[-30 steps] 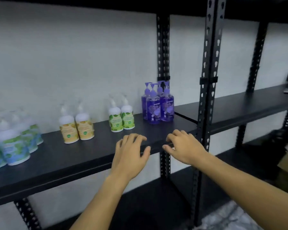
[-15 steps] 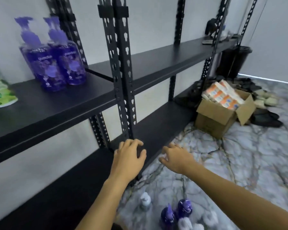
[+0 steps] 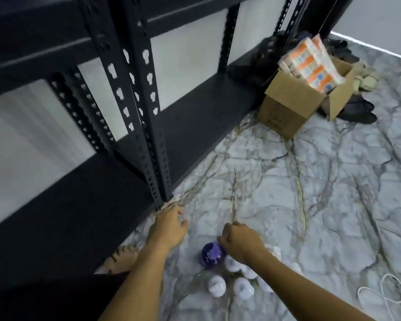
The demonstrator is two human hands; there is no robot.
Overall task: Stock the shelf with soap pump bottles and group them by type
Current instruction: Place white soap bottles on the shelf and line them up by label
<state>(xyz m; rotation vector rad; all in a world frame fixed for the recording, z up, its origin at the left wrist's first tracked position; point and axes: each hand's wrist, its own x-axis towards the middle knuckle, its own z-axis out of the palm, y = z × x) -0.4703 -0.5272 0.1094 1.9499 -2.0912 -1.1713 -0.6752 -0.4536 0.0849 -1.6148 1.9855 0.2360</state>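
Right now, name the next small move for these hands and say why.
Probably close the right hand round the purple bottle and lift it: the hand hovers at the pump top, seemingly gripping nothing, and the left hand is open and empty.

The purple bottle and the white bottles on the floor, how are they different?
The purple pump bottle is dark and see-through looking; the white pump bottles are pale and solid. There is one purple bottle in view but several white ones clustered together. The right hand reaches over the purple bottle and hides part of it, while most white bottles lie uncovered nearer the camera. Both kinds stand upright on the marble floor, waiting to be shelved.
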